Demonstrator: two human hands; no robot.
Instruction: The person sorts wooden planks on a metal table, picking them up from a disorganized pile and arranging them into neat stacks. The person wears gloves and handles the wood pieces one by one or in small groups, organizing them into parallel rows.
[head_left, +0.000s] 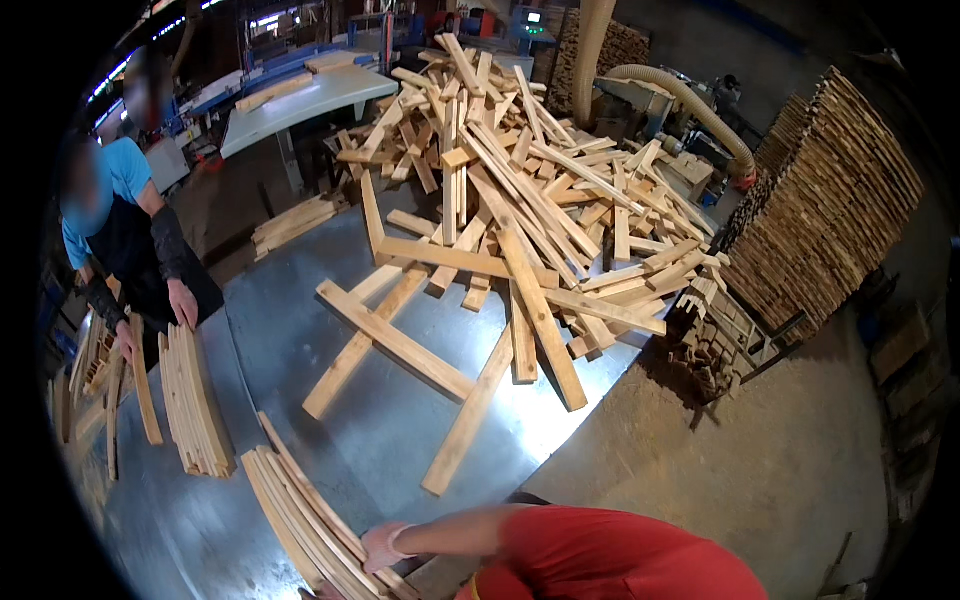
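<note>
A row of long pale wooden strips (300, 515) lies side by side on the metal table, running down to the lower edge of the view. My right hand (384, 547), in a light glove below a red sleeve, closes on the right side of these strips near their close end. The outermost strip (300, 470) stands a little apart from the others at its far end. Of my left hand (322, 592) only a sliver shows at the lower edge by the strips; its fingers are hidden.
A big heap of loose wooden boards (530, 180) covers the far part of the metal table (270, 340). Several boards (400, 340) lie crossed nearer. At left, a co-worker (135, 220) handles strips beside another bundle (192, 410). A tall wood stack (825, 200) stands at right.
</note>
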